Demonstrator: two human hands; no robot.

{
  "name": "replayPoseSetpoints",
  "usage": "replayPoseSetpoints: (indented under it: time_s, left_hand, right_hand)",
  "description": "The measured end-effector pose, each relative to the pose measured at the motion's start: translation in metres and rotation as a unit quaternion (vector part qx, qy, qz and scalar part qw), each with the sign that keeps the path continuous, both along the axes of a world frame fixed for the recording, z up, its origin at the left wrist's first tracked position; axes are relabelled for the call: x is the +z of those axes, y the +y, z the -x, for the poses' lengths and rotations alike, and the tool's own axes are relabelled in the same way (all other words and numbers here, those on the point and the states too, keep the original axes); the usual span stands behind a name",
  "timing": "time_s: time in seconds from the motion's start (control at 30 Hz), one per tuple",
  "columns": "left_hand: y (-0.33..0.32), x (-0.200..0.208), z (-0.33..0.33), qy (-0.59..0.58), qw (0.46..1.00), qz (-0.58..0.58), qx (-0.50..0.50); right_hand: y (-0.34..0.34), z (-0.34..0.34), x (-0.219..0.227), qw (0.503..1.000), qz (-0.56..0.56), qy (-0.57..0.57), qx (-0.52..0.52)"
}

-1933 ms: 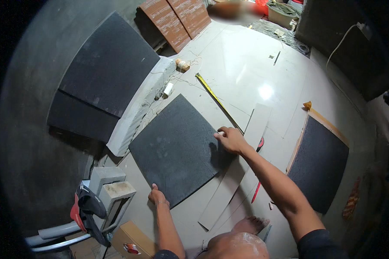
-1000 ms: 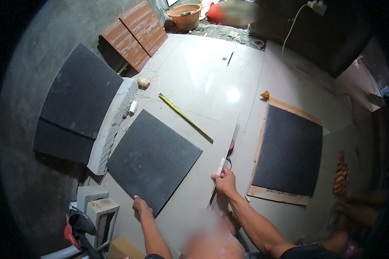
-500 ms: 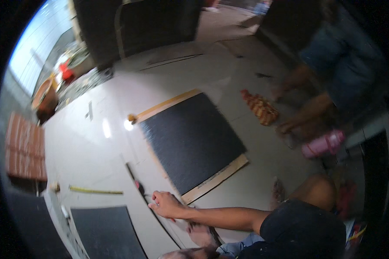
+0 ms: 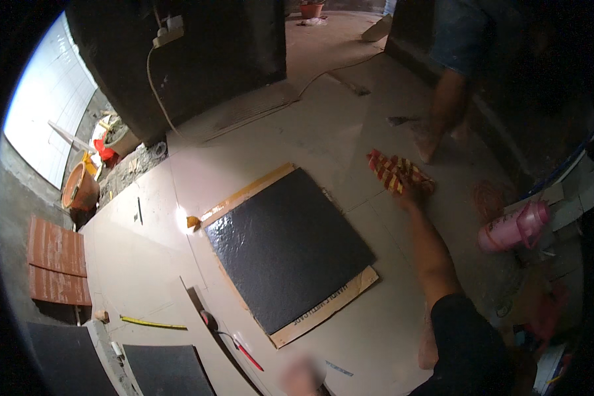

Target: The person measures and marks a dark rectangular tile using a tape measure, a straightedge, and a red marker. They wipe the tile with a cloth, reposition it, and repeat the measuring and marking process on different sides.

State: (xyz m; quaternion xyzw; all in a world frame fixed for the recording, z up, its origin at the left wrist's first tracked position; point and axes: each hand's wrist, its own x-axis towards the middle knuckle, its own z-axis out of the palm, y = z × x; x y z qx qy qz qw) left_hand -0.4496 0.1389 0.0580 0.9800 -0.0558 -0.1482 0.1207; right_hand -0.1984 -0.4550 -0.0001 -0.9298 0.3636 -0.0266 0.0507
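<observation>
My right arm, in a black sleeve, reaches up from the lower right. My right hand [image 4: 410,193] is closed on a red and yellow checked cloth [image 4: 384,170] lying bunched on the pale tiled floor; the fingers are partly lost against its pattern. To the left of this arm lies a square dark tile [image 4: 290,247], flat on a piece of brown cardboard [image 4: 327,310] whose edges stick out at two sides. My left hand does not show. A blurred skin-coloured shape, hard to make out, sits at the bottom edge.
A pink bottle [image 4: 515,226] lies at the right. Another person's bare leg [image 4: 447,105] stands at the far right. A red-handled tool [image 4: 249,356], a yellow measuring strip [image 4: 153,323] and another dark tile [image 4: 165,369] lie lower left. Orange buckets [image 4: 80,187] stand far left.
My right hand has swung from beside the cardboard's lower corner over to the checked cloth. The other person, who was reaching low near the cloth, has risen and moved back.
</observation>
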Motion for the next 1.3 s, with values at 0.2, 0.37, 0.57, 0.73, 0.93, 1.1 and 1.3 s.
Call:
replayPoseSetpoints:
  time_s: [0.2, 0.37, 0.57, 0.73, 0.93, 1.1, 1.3]
  left_hand:
    - [-0.027, 0.057, -0.022, -0.023, 1.000, -0.012, 0.002]
    - [0.091, 0.195, -0.171, -0.239, 0.886, 0.263, 0.300]
    - [0.086, 0.174, -0.090, -0.062, 0.970, 0.233, -0.032]
    - [0.061, 0.211, 0.007, 0.073, 0.956, 0.225, 0.171]
    - [0.059, 0.216, 0.069, -0.011, 0.879, 0.238, 0.413]
    - [0.063, 0.208, 0.119, 0.003, 0.780, 0.272, 0.564]
    - [0.070, 0.199, 0.132, 0.018, 0.671, 0.296, 0.680]
  right_hand:
    - [-0.027, -0.002, 0.041, 0.947, -0.161, -0.279, 0.020]
    - [0.005, 0.000, 0.186, 0.825, -0.459, -0.253, 0.212]
    - [0.204, 0.003, 0.136, 0.776, -0.360, -0.032, 0.517]
    - [0.326, 0.007, 0.030, 0.641, -0.195, 0.008, 0.742]
    - [0.363, -0.124, -0.014, 0.617, -0.168, -0.126, 0.759]
    - [0.415, -0.193, -0.005, 0.756, -0.093, -0.116, 0.637]
    - [0.405, -0.029, 0.013, 0.450, -0.185, 0.038, 0.873]
